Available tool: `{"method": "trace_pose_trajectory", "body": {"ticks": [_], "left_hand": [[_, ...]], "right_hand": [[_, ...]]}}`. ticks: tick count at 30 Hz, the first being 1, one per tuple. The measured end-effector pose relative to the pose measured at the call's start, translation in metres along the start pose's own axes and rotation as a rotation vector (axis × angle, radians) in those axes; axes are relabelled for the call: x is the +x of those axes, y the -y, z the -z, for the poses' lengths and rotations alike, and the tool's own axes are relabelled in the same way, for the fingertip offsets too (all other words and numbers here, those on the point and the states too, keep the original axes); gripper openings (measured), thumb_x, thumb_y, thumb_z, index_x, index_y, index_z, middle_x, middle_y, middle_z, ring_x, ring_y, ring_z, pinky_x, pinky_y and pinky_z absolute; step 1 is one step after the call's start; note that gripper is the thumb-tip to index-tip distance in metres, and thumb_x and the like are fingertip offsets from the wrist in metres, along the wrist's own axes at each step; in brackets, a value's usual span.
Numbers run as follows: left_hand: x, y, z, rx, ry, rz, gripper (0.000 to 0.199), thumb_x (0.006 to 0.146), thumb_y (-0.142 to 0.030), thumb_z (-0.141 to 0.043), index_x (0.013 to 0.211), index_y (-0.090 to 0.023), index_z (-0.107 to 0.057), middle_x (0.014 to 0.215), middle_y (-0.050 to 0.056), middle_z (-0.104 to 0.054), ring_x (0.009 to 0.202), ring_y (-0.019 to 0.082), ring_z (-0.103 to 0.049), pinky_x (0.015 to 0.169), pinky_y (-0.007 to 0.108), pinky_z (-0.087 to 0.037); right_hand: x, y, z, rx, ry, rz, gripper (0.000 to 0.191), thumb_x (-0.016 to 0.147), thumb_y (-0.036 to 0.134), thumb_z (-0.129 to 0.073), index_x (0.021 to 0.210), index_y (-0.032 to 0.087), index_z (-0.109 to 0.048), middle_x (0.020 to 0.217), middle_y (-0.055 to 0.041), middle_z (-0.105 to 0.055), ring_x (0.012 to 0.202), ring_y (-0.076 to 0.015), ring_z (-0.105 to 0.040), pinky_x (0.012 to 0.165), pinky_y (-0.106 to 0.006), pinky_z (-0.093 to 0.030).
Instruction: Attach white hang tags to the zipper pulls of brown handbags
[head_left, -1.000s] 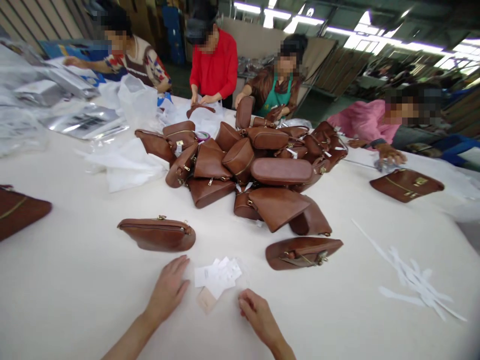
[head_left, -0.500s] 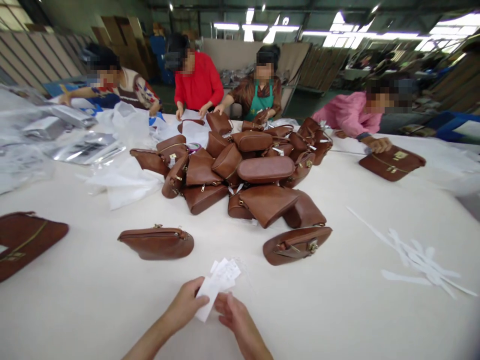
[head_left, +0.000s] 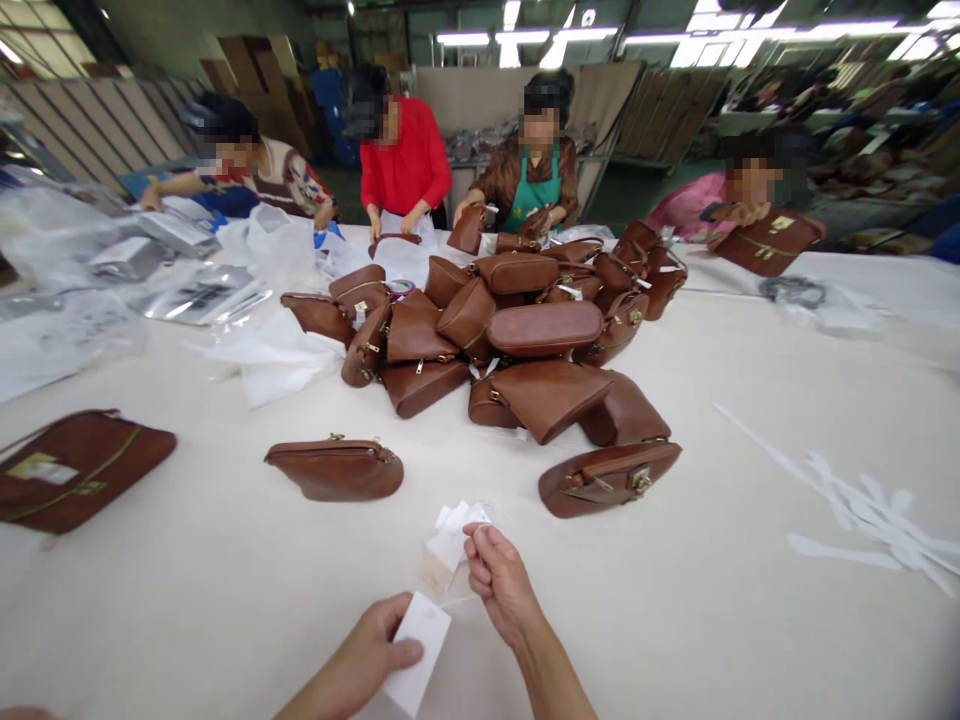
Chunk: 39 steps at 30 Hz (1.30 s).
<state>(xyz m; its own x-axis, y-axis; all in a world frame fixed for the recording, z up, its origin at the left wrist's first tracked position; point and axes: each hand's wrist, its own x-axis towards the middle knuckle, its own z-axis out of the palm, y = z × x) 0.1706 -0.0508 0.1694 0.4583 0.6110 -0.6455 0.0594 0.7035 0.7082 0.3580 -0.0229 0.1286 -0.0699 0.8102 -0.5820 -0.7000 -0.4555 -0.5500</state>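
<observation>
My left hand (head_left: 367,650) pinches a white card (head_left: 424,632), near the middle. My right hand (head_left: 502,585) curls closed; I can't tell on what. Its bump could scatter the card pile (head_left: 448,542) beside it.

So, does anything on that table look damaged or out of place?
Nothing looks plainly damaged. The heap of brown bags looks jumbled, its bags tipped at differing angles, and the white strips at right lie loosely crisscrossed, rather untidy.

1. The camera is looking from the wearer's head, facing twelve o'clock and angling down!
2. Up close, it's catching the left hand (head_left: 373,645) and right hand (head_left: 504,582).
3. Across the table (head_left: 645,610), it's reaching co-workers (head_left: 409,150) from eleven to one o'clock.
</observation>
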Motion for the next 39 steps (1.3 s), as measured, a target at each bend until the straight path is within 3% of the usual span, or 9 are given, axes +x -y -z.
{"method": "trace_pose_trajectory", "body": {"ticks": [4, 11, 13, 19, 23, 27, 30, 33, 39], "left_hand": [[0.003, -0.006, -0.002, -0.009, -0.015, 0.006, 0.045, 0.055, -0.033, -0.077, 0.094, -0.014, -0.065, 0.074, 0.0, -0.065, 0.072, 0.018, -0.057, 0.064, 0.025, -0.037], [0.008, -0.007, -0.001, -0.063, -0.101, 0.018, 0.04, 0.058, -0.031, -0.075, 0.093, -0.014, -0.065, 0.072, 0.0, -0.065, 0.068, 0.016, -0.056, 0.062, 0.025, -0.037], [0.011, -0.006, -0.001, -0.063, -0.098, 0.029, 0.038, 0.057, -0.028, -0.074, 0.091, -0.014, -0.066, 0.072, 0.0, -0.065, 0.069, 0.017, -0.057, 0.063, 0.025, -0.038], [0.026, 0.001, 0.008, -0.117, -0.133, -0.028, 0.042, 0.053, -0.033, -0.078, 0.089, -0.015, -0.067, 0.073, 0.001, -0.067, 0.072, 0.02, -0.059, 0.064, 0.027, -0.039], [0.036, -0.012, 0.02, -0.141, -0.185, -0.036, 0.054, 0.051, -0.044, -0.082, 0.093, -0.015, -0.065, 0.076, 0.003, -0.067, 0.072, 0.021, -0.06, 0.064, 0.028, -0.039], [0.057, -0.019, 0.035, -0.068, -0.224, -0.061, 0.049, 0.055, -0.044, -0.079, 0.091, -0.015, -0.063, 0.077, 0.002, -0.066, 0.071, 0.019, -0.058, 0.065, 0.027, -0.039], [0.073, -0.015, 0.045, 0.143, -0.273, -0.074, 0.035, 0.062, -0.039, -0.07, 0.085, -0.015, -0.061, 0.075, 0.003, -0.065, 0.071, 0.019, -0.057, 0.065, 0.028, -0.042], [0.069, -0.023, 0.054, 0.667, -0.388, -0.166, 0.023, 0.074, -0.027, -0.056, 0.093, -0.017, -0.063, 0.086, 0.007, -0.067, 0.081, 0.023, -0.06, 0.075, 0.035, -0.048], [0.04, -0.107, 0.064, 1.646, -0.592, -0.718, 0.038, 0.086, -0.019, -0.047, 0.122, -0.026, -0.056, 0.123, 0.01, -0.062, 0.118, 0.029, -0.051, 0.101, 0.048, -0.041]], "right_hand": [[-0.006, 0.0, -0.005, -0.252, 0.038, 0.062, 0.039, 0.068, 0.05, -0.076, 0.085, 0.016, -0.069, 0.069, 0.0017, -0.059, 0.046, -0.0034, -0.032, 0.042, -0.018, -0.014], [-0.008, 0.0, -0.01, -0.732, 0.149, 0.261, 0.025, 0.077, 0.043, -0.064, 0.084, 0.021, -0.074, 0.077, -0.0022, -0.065, 0.07, -0.0163, -0.054, 0.068, -0.028, -0.042], [-0.007, 0.001, -0.015, -0.786, 0.193, 0.296, 0.025, 0.08, 0.042, -0.06, 0.085, 0.022, -0.074, 0.08, -0.0028, -0.067, 0.076, -0.0183, -0.056, 0.073, -0.03, -0.043], [0.017, 0.007, -0.032, -0.829, 0.241, 0.272, 0.034, 0.083, 0.05, -0.056, 0.082, 0.02, -0.073, 0.061, 0.0014, -0.057, 0.06, -0.0146, -0.051, 0.058, -0.026, -0.039], [0.041, 0.015, -0.043, -0.789, 0.241, 0.319, 0.03, 0.083, 0.044, -0.055, 0.089, 0.02, -0.073, 0.061, 0.002, -0.058, 0.061, -0.0145, -0.054, 0.061, -0.025, -0.041], [0.064, 0.021, -0.056, -0.842, 0.236, 0.363, 0.029, 0.087, 0.039, -0.052, 0.094, 0.02, -0.072, 0.058, 0.0042, -0.054, 0.057, -0.0128, -0.052, 0.058, -0.024, -0.038], [0.084, 0.02, -0.066, -0.934, 0.295, 0.415, 0.026, 0.09, 0.034, -0.05, 0.091, 0.021, -0.072, 0.058, 0.004, -0.056, 0.058, -0.0125, -0.053, 0.06, -0.024, -0.039], [0.104, 0.011, -0.068, -1.005, 0.342, 0.499, 0.025, 0.091, 0.028, -0.049, 0.087, 0.022, -0.073, 0.073, -0.0006, -0.065, 0.072, -0.0147, -0.059, 0.07, -0.027, -0.043], [0.125, 0.0, -0.067, -0.913, 0.343, 0.529, 0.023, 0.088, 0.021, -0.055, 0.097, 0.026, -0.075, 0.088, -0.0038, -0.069, 0.083, -0.017, -0.064, 0.078, -0.029, -0.047]]}}
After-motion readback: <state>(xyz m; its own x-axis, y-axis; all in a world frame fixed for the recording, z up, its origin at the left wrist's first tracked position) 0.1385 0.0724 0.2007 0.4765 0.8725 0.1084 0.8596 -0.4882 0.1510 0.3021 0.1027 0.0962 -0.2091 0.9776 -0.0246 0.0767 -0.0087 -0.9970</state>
